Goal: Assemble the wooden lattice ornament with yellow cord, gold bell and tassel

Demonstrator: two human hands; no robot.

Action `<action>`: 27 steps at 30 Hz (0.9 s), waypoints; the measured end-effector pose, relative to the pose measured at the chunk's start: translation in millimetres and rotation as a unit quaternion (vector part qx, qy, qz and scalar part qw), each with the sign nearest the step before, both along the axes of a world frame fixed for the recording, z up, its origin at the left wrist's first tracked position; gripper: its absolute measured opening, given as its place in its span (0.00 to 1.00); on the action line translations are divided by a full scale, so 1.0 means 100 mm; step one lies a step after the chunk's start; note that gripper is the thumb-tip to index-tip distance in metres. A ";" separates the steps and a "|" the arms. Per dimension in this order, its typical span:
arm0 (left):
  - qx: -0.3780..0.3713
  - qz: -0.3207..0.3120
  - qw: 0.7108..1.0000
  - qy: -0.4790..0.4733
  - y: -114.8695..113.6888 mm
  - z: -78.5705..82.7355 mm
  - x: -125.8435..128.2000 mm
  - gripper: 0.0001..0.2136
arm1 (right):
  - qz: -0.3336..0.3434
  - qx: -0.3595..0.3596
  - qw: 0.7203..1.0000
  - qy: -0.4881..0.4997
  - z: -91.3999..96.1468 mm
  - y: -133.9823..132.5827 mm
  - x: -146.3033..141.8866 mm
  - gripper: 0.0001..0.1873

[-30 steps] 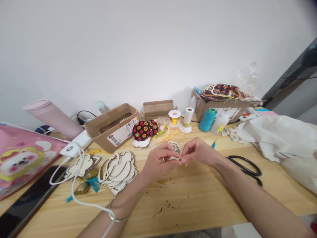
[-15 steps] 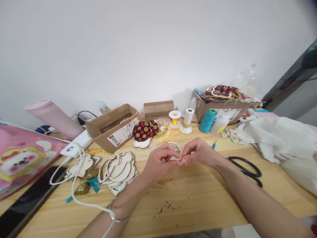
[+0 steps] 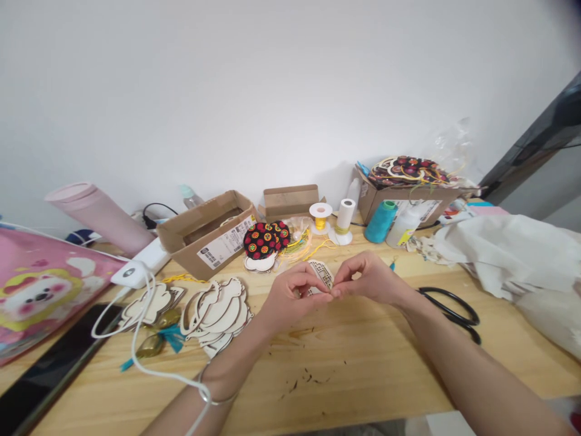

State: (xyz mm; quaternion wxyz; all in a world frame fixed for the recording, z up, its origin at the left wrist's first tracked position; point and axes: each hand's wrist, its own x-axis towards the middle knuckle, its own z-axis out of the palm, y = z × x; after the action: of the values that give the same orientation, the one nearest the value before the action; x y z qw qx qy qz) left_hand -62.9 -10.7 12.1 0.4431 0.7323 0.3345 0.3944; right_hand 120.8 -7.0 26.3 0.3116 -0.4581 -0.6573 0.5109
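Observation:
My left hand [image 3: 297, 297] and my right hand [image 3: 363, 278] meet over the middle of the table, each with thumb and forefinger pinched and the fingertips almost touching. Whatever sits between the fingertips is too small to make out. Just behind the fingers shows a pale wooden cutout with a lattice pattern [image 3: 323, 271], partly covered by my left hand; whether it is held or lies on the table I cannot tell. To the left of my left forearm lies a pile of pale wooden cutouts [image 3: 227, 312].
Black-handled scissors [image 3: 449, 306] lie beside my right forearm. A teal thread cone [image 3: 381, 223], a yellow thread spool [image 3: 321, 219] and dark patterned fabric pieces [image 3: 265, 239] sit behind. An open cardboard box [image 3: 206, 242] stands left, near a white cable [image 3: 170, 375] crossing my left wrist.
My hands have barely moved; my right hand has shifted slightly, and a little more of the lattice cutout shows between them. Nothing else has visibly changed.

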 end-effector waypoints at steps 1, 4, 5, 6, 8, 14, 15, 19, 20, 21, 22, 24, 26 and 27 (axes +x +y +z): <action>-0.019 -0.013 1.000 0.018 0.01 -0.01 -0.01 0.05 | -0.003 0.010 1.000 -0.019 0.01 0.00 0.00 0.09; -0.060 -0.040 0.995 0.067 0.02 -0.02 -0.04 0.06 | 0.008 0.033 0.997 -0.073 0.00 0.01 0.01 0.08; -0.062 -0.038 0.994 0.078 0.02 -0.02 -0.04 0.06 | 0.015 0.042 0.995 -0.090 -0.01 0.01 0.02 0.08; -0.060 -0.033 0.994 0.086 0.02 -0.02 -0.05 0.06 | 0.021 0.053 0.993 -0.107 -0.02 0.01 0.02 0.09; -0.055 -0.029 0.993 0.098 0.02 0.00 -0.05 0.06 | 0.029 0.072 0.987 -0.140 -0.04 0.02 0.04 0.09; -0.051 -0.041 0.990 0.125 0.02 0.00 -0.04 0.06 | 0.046 0.104 0.972 -0.207 -0.05 0.02 0.04 0.07; -0.049 -0.040 0.989 0.130 0.02 -0.01 -0.04 0.07 | 0.046 0.107 0.971 -0.211 -0.05 0.02 0.03 0.07; -0.046 -0.042 0.987 0.150 0.02 -0.02 -0.04 0.07 | 0.047 0.108 0.970 -0.214 -0.05 0.01 0.03 0.07; -0.042 -0.044 0.986 0.155 0.02 -0.02 -0.04 0.06 | 0.049 0.107 0.970 -0.213 -0.06 0.01 0.04 0.06; -0.036 -0.047 0.985 0.160 0.02 -0.02 -0.04 0.06 | 0.051 0.107 0.970 -0.213 -0.06 0.01 0.04 0.06; -0.029 -0.052 0.984 0.165 0.02 -0.02 -0.04 0.06 | 0.054 0.108 0.969 -0.215 -0.06 0.00 0.04 0.06; -0.015 -0.062 0.982 0.177 0.02 -0.02 -0.04 0.06 | 0.059 0.115 0.965 -0.229 -0.05 0.00 0.04 0.06; -0.007 -0.073 0.980 0.186 0.02 -0.02 -0.03 0.06 | 0.060 0.126 0.957 -0.253 -0.04 -0.01 0.03 0.06; -0.001 -0.079 0.979 0.191 0.02 -0.02 -0.03 0.06 | 0.060 0.131 0.954 -0.265 -0.03 -0.01 0.03 0.06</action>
State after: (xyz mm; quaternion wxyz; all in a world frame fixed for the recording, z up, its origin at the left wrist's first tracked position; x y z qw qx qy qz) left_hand -65.6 -8.4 10.3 0.4017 0.8175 0.3545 0.2112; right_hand 123.3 -8.3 23.3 0.1525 -0.4916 -0.8037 0.2985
